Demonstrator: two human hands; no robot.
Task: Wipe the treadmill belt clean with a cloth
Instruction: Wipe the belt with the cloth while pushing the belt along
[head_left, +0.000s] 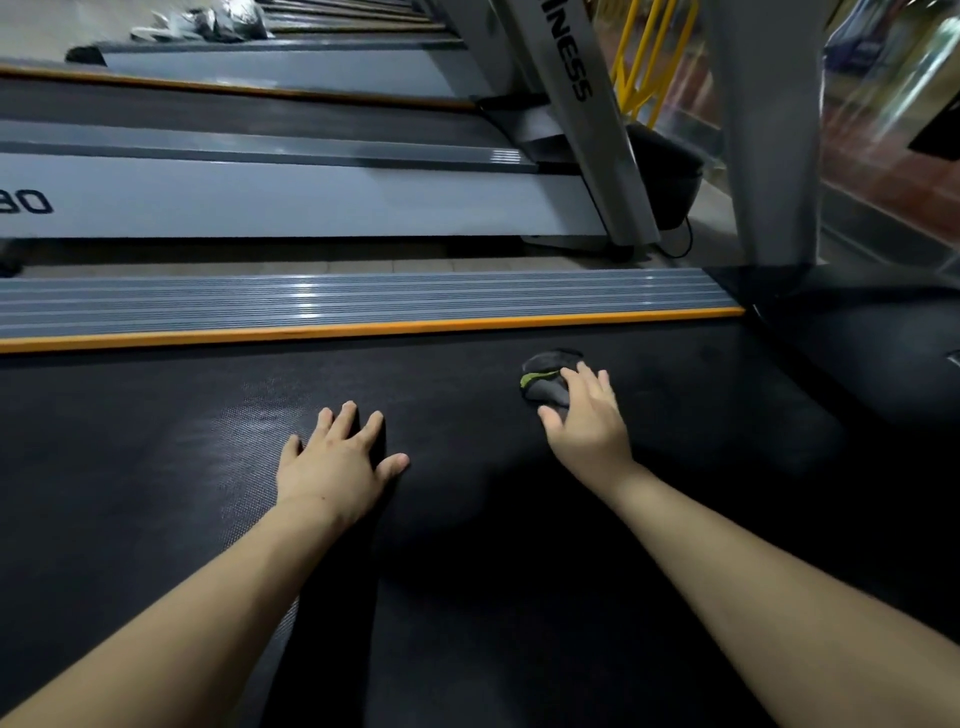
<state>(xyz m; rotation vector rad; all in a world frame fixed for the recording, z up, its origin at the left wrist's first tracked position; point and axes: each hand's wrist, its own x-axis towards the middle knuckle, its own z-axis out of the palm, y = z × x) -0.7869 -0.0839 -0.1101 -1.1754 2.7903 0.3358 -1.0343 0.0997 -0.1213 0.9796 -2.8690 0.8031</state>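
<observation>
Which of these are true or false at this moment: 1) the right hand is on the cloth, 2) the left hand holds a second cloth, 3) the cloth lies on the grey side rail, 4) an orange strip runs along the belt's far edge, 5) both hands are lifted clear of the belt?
1) True. The right hand presses down on the dark cloth with fingers spread.
2) False. The left hand holds nothing; it rests flat on the treadmill belt.
3) False. The cloth lies on the belt, short of the grey side rail.
4) True. The orange strip runs between belt and rail.
5) False. Both hands are down on the belt, the right one through the cloth.
</observation>
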